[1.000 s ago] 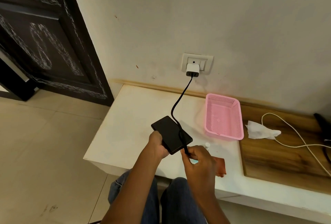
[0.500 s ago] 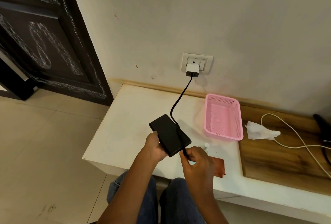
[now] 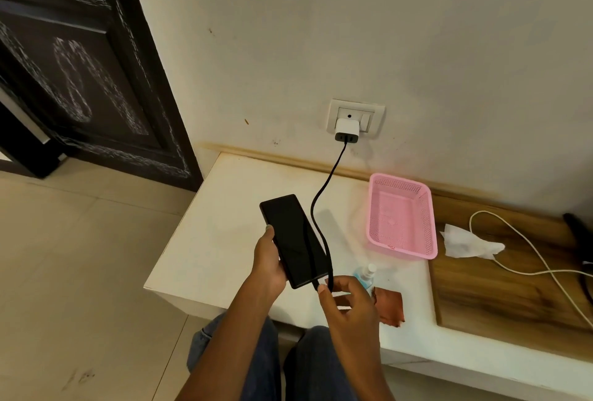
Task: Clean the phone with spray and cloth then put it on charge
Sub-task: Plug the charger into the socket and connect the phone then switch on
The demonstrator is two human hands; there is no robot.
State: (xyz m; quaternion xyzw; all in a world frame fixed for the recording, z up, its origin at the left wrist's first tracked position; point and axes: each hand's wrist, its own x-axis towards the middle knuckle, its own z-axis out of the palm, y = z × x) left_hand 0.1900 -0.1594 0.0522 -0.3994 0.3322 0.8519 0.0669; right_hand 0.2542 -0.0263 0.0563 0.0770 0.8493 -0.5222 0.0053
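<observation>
My left hand [image 3: 268, 264] holds a black phone [image 3: 295, 240] by its left edge above the white table [image 3: 224, 240], screen up and dark. My right hand [image 3: 348, 299] pinches the plug end of a black charging cable [image 3: 319, 208] at the phone's near end. The cable runs up to a white charger [image 3: 346, 129] in the wall socket [image 3: 355, 116]. A small spray bottle [image 3: 365, 274] lies on the table just beyond my right hand. A brown-orange cloth [image 3: 390, 304] lies beside it, partly hidden by my fingers.
A pink plastic basket [image 3: 401, 216] stands right of the phone. Further right, on a wooden board [image 3: 507, 298], lie a crumpled white tissue [image 3: 468, 242] and a white cable [image 3: 529, 250]. A dark door [image 3: 80, 63] stands at the left, above a tiled floor.
Both hands have shifted slightly left and up with the phone. My right fingers have loosened around the plug at the phone's near end, uncovering the spray bottle behind them.
</observation>
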